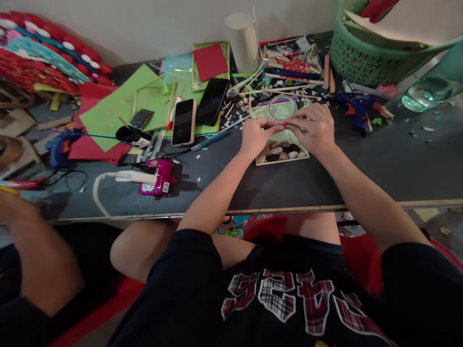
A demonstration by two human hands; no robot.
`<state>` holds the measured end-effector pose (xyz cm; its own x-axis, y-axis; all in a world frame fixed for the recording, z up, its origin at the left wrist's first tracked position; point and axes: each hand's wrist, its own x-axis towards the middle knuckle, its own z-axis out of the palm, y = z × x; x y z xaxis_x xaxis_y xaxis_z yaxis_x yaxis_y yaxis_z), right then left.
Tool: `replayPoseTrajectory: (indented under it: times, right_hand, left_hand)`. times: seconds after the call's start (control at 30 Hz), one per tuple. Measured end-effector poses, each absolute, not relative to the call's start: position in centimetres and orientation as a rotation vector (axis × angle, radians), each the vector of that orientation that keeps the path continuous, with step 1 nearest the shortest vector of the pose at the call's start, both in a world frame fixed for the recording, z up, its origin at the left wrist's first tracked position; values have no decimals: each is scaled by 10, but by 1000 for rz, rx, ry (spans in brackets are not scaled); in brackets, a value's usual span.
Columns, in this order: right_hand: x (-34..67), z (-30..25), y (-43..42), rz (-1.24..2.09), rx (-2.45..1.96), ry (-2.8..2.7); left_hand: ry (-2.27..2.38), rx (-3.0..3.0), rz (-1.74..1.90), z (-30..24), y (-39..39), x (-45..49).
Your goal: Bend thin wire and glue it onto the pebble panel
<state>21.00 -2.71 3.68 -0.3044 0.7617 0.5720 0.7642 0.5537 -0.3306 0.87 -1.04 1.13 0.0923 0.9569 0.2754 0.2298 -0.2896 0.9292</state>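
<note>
My left hand (257,134) and my right hand (314,126) meet fingertip to fingertip, both closed in a pinch. Between them shows a small red piece (284,123), too tiny to make out its kind. Right below the hands lies a shallow light-framed panel (282,162). Smooth pebbles (277,151) in grey, black, white and brown fill its near part. A clear ring (282,107), which looks like a roll of tape, rests at its far part, just beyond my fingers. My hands hide the panel's middle.
A blue glue gun (358,108) lies to the right, near a green basket (361,60) and a clear water container (430,86). Two phones (183,123), coloured paper, a purple socket adapter (156,178) and scattered scraps are left. At far left is another person's blurred arm (43,246).
</note>
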Motion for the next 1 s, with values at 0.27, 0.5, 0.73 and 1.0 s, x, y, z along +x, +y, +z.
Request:
replayPoseTrajectory:
  times: [0.27, 0.5, 0.73, 1.0]
  right_hand:
    - [221, 34, -15, 380, -1438, -2043]
    - [221, 57, -24, 663, -1636, -2107]
    - [223, 61, -25, 705, -1743, -2120]
    - [224, 61, -28, 597, -1619, -2279]
  left_hand:
    - [1293, 1692, 1263, 16, -14, 7]
    - [1502, 1776, 1129, 25, -15, 6]
    - [1558, 1877, 1055, 15, -7, 3]
    - [1588, 1907, 1003, 16, -7, 2]
